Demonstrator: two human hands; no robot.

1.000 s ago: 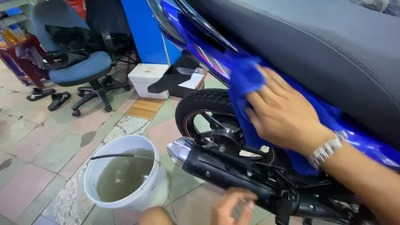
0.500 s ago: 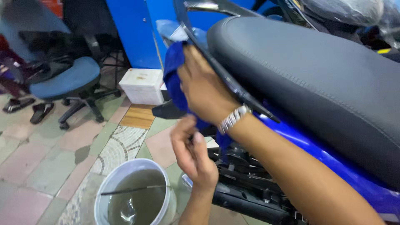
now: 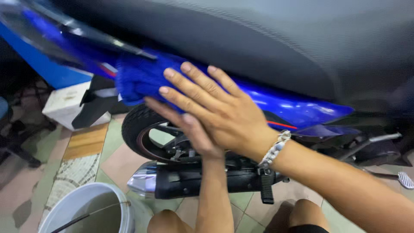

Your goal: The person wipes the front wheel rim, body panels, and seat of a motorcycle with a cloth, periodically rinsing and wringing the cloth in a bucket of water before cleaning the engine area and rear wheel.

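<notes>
The blue motorcycle with its broad black textured seat (image 3: pixel 267 47) fills the view. On its glossy blue side panel (image 3: pixel 293 108) lies a blue fluffy cloth (image 3: pixel 138 77); the right hand (image 3: pixel 215 112) presses it flat, fingers spread. The left hand (image 3: pixel 189 129) reaches beneath, seemingly open though blurred.

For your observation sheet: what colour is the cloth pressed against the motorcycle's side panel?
Bright blue cloth, under the right hand; head view.
</notes>
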